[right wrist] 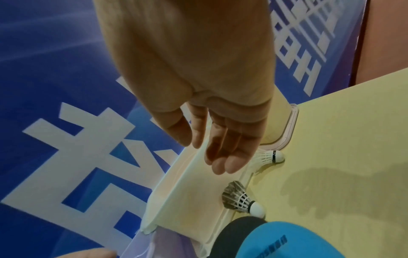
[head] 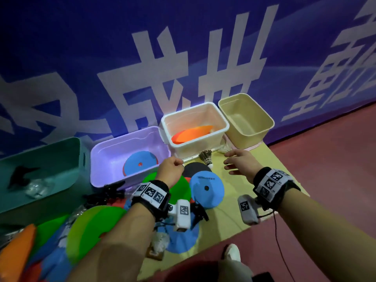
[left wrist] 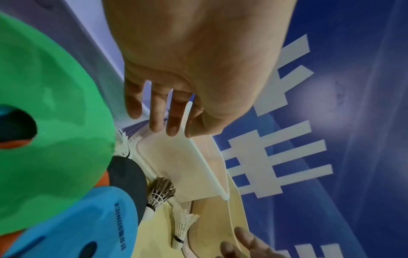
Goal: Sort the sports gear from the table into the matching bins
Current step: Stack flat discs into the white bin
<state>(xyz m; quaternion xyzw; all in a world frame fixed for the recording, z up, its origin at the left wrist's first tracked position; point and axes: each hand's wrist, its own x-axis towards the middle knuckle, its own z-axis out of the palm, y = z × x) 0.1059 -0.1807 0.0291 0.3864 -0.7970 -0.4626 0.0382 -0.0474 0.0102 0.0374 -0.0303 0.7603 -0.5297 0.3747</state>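
My right hand [head: 234, 162] hovers open with fingers spread, just short of a white shuttlecock [head: 223, 148] lying against the foot of the white bin [head: 223, 127]; the fingertips [right wrist: 220, 165] are above and beside the white shuttlecock [right wrist: 268, 156], not touching it. A dark-feathered shuttlecock [head: 206, 157] lies between both hands, beside a black paddle [head: 196, 168]. My left hand [head: 173, 167] hangs empty with relaxed fingers [left wrist: 154, 113] over the paddle [left wrist: 130, 179], near a green disc [left wrist: 55, 122] and a blue disc [head: 206, 188].
Along the blue wall stand a teal bin [head: 40, 151], a purple bin [head: 97, 159] with a blue disc, the white bin with orange discs, and a beige bin [head: 264, 127]. More discs and black gear are piled at the left. The table edge [head: 284, 169] is at the right.
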